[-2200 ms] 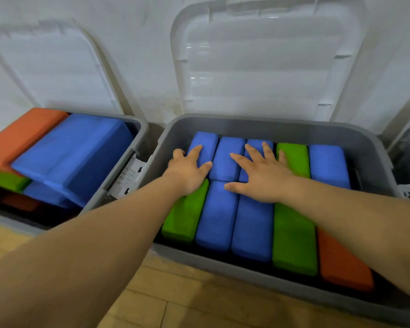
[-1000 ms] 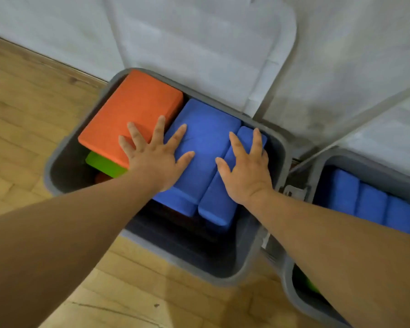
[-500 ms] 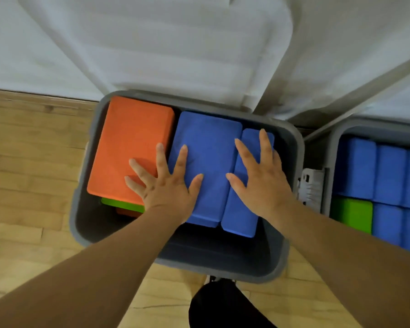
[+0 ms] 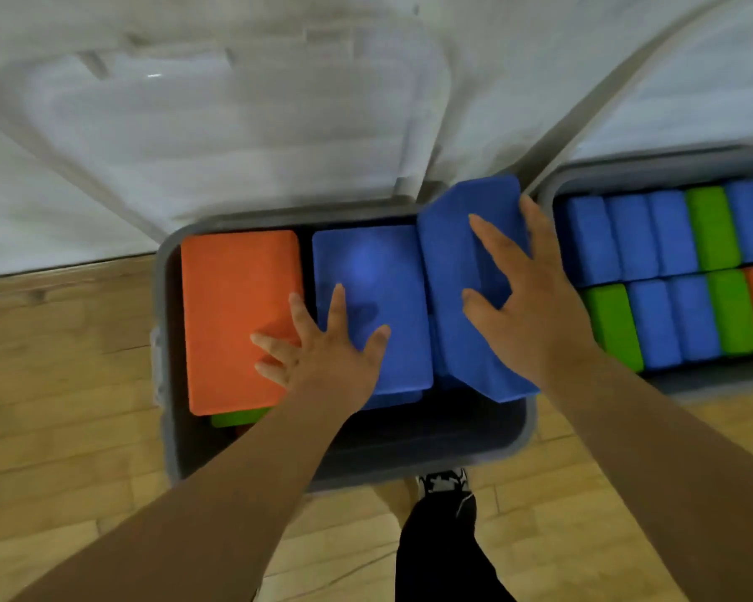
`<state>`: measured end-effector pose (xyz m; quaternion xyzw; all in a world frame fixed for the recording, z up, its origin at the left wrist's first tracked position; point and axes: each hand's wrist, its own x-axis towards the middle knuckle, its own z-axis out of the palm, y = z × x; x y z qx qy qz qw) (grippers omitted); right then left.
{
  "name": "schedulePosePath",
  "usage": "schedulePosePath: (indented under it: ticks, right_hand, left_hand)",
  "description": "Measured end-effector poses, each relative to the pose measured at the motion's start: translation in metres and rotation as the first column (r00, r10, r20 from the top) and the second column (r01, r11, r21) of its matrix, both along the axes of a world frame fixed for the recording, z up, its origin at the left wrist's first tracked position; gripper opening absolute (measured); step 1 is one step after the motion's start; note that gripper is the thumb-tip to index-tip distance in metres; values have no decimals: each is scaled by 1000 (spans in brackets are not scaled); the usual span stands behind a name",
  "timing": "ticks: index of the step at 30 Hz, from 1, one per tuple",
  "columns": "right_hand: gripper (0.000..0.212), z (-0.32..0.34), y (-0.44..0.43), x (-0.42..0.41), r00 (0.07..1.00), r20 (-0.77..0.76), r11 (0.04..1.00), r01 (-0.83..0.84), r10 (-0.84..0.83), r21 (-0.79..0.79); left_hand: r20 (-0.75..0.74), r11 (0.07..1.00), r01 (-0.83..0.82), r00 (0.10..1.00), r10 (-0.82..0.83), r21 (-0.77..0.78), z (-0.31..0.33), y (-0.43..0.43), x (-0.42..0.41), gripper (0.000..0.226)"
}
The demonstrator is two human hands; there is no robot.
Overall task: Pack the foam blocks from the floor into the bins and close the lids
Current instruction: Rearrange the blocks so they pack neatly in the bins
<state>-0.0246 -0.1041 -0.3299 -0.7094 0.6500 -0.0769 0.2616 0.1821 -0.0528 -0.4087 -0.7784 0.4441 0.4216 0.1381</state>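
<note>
Two hands work in the left bin (image 4: 409,458), seen from the head camera. The left hand (image 4: 322,354) lies flat with fingers spread, pressing on both the orange block (image 4: 235,315) under its outer fingers and the wide blue block (image 4: 366,275) under its thumb side. A green block (image 4: 235,417) peeks out below the orange one, near the left wrist.

Half a second ago the narrow blue block (image 4: 448,262) lay flat under the right palm, snug against the wide one. Now it is tipped up, its far end risen past the bin's back rim beyond the fingertips. The right hand (image 4: 535,306) appears to clasp it, thumb on the broad face and spread fingers reaching over the outer edge.

To my eye that block is being pulled out to be re-seated, since the top layer sits high and the lid (image 4: 235,123) leaning on the wall beyond both hands could not shut over it. Off the right wrist, the second bin (image 4: 627,160) holds neat rows of blocks (image 4: 653,236), its lid also open. So packing looks nearly done; both lids remain.
</note>
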Motion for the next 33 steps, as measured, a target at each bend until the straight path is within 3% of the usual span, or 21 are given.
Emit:
schedulePosePath:
  ticks: [3,5,7,9,11,13,15,19,22,25,28,30,33]
  right_hand:
    - [73,27,10,9,999,37,995,14,-10,-96]
    - [71,45,15,17,993,110,990,46,-31,-135]
    - [69,61,15,26,955,277,985,141,-109,-101]
    - [66,69,11,41,837,490,964,265,-243,26]
    - [60,65,6,59,669,641,924,319,-376,209]
    - [55,49,3,80,541,695,881,301,-473,365]
    - [53,28,3,103,522,680,854,248,-515,457]
    - [56,-15,1,146,675,603,857,87,-426,507]
    - [59,-42,5,164,818,516,852,-61,-256,520]
    - [58,-57,15,157,936,346,948,-52,-63,313]
    - [65,-67,14,128,983,29,975,175,-180,134]
    - [78,-77,11,106,965,-119,939,254,-232,230]
    - [88,-92,13,89,970,-34,869,231,-241,437]
  left_hand:
    - [-240,981,-95,969,52,-170,25,-10,9,89]
    - [-492,942,-238,865,95,-237,44,-19,15,90]
    - [-688,905,-374,713,139,-205,65,-26,21,90]
    - [-775,878,-444,614,152,-180,84,-33,31,91]
    - [-775,866,-447,620,118,-226,93,-35,47,90]
    - [-717,865,-397,694,65,-306,96,-31,70,89]
    - [-614,849,-353,788,44,-393,92,-22,95,88]
    - [-364,831,-240,930,49,-503,68,-5,148,90]
    - [-118,925,-83,992,42,-370,50,6,160,96]
    - [169,940,152,980,-103,-306,44,4,149,94]
    - [295,877,321,930,-220,-357,44,-6,137,93]
    - [310,836,393,907,-284,-383,43,-15,128,92]
    - [303,793,476,874,-380,-379,37,-33,118,92]
